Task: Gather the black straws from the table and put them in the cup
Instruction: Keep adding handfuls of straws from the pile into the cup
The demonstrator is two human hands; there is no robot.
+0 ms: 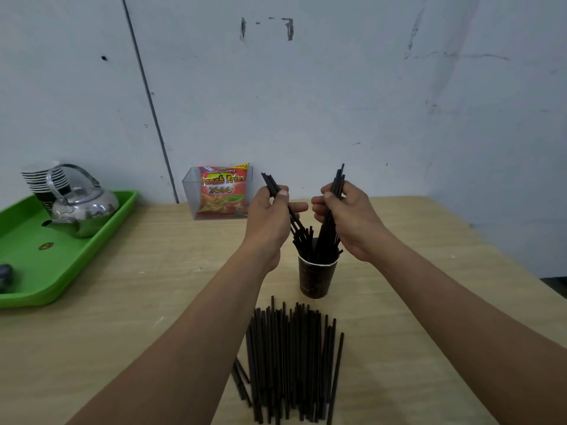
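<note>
Noting: left hand (270, 219), right hand (348, 220) each gripping straws (337, 182) entering cup (316, 282); slanted bundles possibly levering cup over.

Both hands (270, 219) (349, 222) with black straws (339, 179) above the cup (316, 280)

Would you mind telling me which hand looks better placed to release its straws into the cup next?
The right hand, probably: its straws stand nearly upright, lower ends already inside the cup; the left hand holds its bundle slanted.
</note>
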